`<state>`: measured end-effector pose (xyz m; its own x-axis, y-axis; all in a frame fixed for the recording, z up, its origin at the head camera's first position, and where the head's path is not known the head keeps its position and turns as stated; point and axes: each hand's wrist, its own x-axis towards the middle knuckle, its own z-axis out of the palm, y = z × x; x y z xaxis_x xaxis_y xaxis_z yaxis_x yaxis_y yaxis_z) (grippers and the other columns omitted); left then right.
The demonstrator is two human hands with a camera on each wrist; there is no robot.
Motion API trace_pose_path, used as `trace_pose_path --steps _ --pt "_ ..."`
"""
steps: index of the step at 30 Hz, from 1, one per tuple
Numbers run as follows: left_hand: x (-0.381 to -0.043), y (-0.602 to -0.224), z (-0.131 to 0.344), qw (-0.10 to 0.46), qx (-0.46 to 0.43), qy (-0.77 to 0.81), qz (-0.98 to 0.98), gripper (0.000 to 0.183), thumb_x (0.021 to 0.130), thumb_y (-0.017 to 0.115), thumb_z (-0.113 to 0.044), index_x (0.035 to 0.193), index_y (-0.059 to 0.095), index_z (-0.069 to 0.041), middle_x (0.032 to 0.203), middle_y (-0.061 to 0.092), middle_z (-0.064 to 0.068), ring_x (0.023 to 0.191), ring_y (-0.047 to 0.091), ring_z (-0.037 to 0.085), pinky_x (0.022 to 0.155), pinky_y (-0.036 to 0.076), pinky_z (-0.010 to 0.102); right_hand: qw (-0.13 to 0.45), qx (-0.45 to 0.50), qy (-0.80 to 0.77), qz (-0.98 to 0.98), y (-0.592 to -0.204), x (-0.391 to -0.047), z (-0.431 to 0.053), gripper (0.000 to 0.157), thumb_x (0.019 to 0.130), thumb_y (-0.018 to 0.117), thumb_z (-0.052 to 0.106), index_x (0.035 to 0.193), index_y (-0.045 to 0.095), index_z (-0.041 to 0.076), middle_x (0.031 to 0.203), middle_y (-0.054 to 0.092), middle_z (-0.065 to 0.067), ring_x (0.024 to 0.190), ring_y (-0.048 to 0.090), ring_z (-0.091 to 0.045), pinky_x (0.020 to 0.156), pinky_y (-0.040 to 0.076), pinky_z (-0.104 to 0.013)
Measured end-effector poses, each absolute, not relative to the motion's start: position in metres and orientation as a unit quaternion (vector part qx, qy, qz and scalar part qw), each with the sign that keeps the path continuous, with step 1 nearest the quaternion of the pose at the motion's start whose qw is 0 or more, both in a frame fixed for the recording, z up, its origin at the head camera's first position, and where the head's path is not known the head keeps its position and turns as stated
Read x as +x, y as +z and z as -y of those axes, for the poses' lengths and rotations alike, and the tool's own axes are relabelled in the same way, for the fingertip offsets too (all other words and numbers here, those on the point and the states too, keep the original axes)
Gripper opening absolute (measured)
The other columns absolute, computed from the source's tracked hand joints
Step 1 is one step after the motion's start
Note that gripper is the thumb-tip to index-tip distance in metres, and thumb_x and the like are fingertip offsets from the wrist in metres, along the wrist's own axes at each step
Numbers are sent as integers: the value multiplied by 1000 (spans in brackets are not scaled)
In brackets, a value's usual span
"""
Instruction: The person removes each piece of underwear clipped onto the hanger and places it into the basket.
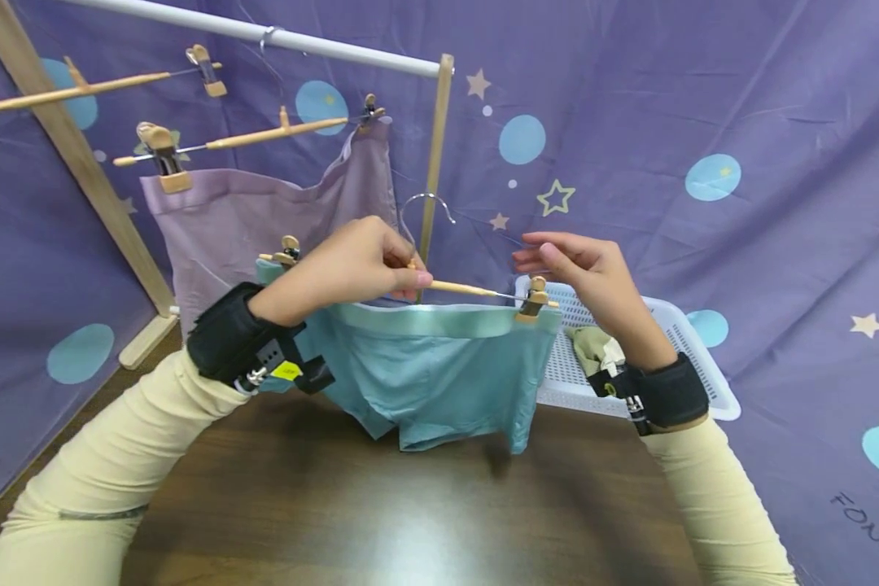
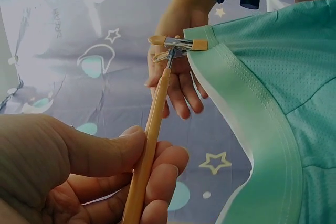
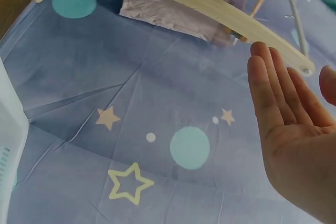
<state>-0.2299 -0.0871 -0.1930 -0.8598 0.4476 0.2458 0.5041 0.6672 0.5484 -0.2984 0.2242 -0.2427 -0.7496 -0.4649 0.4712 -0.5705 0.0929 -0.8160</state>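
Teal shorts hang by the waistband from a wooden clip hanger, a clip near each end. My left hand pinches the hanger's bar near its middle; the left wrist view shows thumb and fingers around the bar. The metal hook rises above that hand. My right hand is held beside the right clip, fingers extended and grasping nothing. In the right wrist view its fingers are straight and apart from the shorts.
A rack with a white rail stands at the left. Mauve shorts hang there on a clip hanger, beside another hanger. Behind my right hand, a white basket on the brown table holds olive-green cloth.
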Motion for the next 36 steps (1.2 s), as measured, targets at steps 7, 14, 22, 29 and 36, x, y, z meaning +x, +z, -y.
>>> trace_pose_path --steps 7,14,22,29,36 --pt "-238 -211 77 15 -258 -346 902 18 96 72 -16 85 81 -5 77 76 7 64 66 11 56 49 21 57 335 591 731 -256 -280 -238 30 107 54 16 129 68 1 111 78 -5 103 75 -17 86 61 -26" --pt "-247 -233 72 -7 -265 -377 888 18 95 73 -13 81 79 -4 77 75 5 67 69 22 58 50 22 50 321 584 744 -272 -270 -242 32 109 50 17 130 67 -1 113 78 -7 105 75 -17 89 60 -26" --pt "-261 -261 72 -38 -251 -413 875 20 96 71 -11 80 78 0 83 76 12 70 69 24 59 51 22 48 283 555 781 -293 -268 -236 36 109 50 21 129 67 -4 113 77 -15 100 74 -11 86 60 -24" --pt "-275 -283 76 -74 -209 -435 873 20 97 71 -12 84 78 2 92 77 17 71 69 16 67 56 26 33 256 536 804 -308 -277 -234 38 109 50 24 130 66 -3 120 71 -25 95 72 -7 87 61 -26" --pt "-286 -305 84 -90 -191 -441 872 24 96 72 -14 86 77 7 79 75 9 70 67 12 70 58 27 2 252 539 804 -324 -287 -226 38 108 52 22 133 64 -4 125 68 -27 98 71 -4 88 60 -25"
